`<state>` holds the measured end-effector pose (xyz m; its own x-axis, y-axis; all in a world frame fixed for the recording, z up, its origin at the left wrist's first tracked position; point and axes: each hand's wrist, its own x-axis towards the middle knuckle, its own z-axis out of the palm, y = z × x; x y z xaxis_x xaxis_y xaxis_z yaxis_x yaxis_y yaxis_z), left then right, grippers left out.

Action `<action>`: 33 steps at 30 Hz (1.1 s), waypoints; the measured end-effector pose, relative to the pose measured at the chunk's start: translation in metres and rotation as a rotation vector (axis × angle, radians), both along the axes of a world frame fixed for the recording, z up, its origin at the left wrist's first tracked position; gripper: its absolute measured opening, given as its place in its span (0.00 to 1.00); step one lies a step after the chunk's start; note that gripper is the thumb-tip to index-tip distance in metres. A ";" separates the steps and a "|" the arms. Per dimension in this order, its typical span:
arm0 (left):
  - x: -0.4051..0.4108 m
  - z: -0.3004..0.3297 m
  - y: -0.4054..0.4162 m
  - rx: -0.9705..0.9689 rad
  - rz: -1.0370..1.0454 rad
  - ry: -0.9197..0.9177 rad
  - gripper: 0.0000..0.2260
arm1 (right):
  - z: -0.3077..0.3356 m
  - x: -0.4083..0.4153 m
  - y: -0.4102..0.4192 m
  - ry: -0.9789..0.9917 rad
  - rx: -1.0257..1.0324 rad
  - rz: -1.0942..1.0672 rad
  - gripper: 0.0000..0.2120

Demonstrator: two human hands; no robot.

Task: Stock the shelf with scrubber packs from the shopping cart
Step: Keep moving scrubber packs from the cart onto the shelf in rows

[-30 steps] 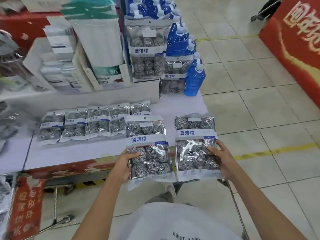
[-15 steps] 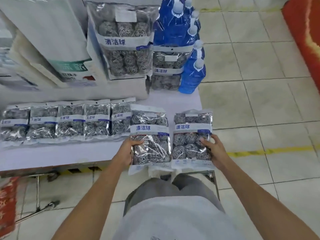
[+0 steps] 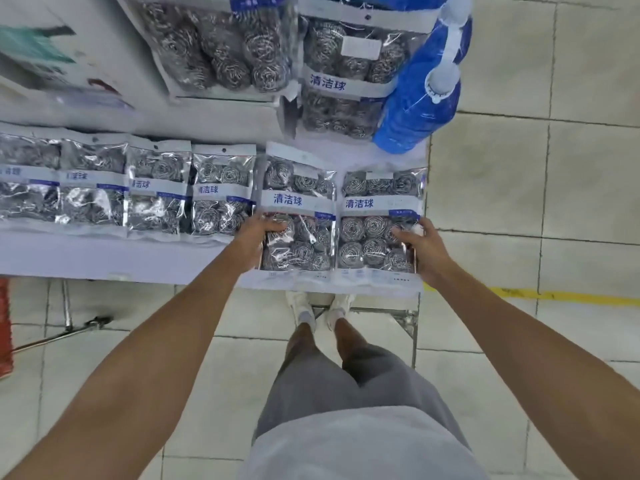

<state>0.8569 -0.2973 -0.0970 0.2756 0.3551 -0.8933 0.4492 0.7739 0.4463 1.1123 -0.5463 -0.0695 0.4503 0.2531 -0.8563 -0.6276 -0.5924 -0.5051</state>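
— Head view first: what surface and room are showing?

— A pale white display shelf (image 3: pixel 104 258) is running across the upper half, standing on thin metal legs over a floor of light square tiles (image 3: pixel 519 202) with a yellow line (image 3: pixel 554 295) crossing at the right. A blue liquid bottle with a white cap (image 3: pixel 420 105) is leaning at the shelf's back right, beside upright scrubber bags (image 3: pixel 346 81).

— And the packs being stocked?

— A row of clear plastic packs of silver steel-wool balls (image 3: pixel 156 188) is lying flat along the shelf, edges overlapping. At its right end two more are lying side by side, touching, their bottom edges overhanging the shelf front. Each is showing a white band with blue characters.

— The hands?

— The left hand (image 3: pixel 258 237) is grasping the left scrubber pack (image 3: pixel 299 216) at its lower left edge, fingers curling over the top. The right hand (image 3: pixel 420 247) is grasping the right scrubber pack (image 3: pixel 379 220) at its lower right edge, thumb lying on the front.
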 end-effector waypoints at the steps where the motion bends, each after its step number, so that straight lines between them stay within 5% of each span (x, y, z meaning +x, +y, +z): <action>1: 0.000 -0.011 0.001 0.029 -0.014 0.054 0.42 | -0.008 0.003 0.001 -0.012 -0.030 0.011 0.27; 5: 0.017 0.009 -0.010 0.262 -0.088 0.200 0.26 | -0.034 0.007 -0.004 -0.098 -0.174 0.052 0.30; 7: 0.019 0.001 -0.014 0.331 -0.096 0.236 0.31 | -0.055 0.013 -0.009 -0.129 -0.213 0.055 0.35; 19: 0.028 -0.025 -0.019 0.482 -0.336 0.371 0.32 | -0.055 0.011 0.013 -0.217 -0.244 0.075 0.27; 26: 0.023 -0.007 -0.030 0.538 -0.326 0.386 0.30 | -0.023 0.002 0.007 -0.315 -0.301 0.379 0.36; 33: 0.006 0.043 -0.053 0.646 -0.451 0.304 0.26 | 0.050 -0.030 0.010 -0.533 -0.205 0.818 0.25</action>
<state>0.8633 -0.3502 -0.0539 0.2940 0.7356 -0.6103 0.8261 0.1256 0.5493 1.0828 -0.5365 -0.0191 0.5417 0.5268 -0.6550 0.2916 -0.8486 -0.4414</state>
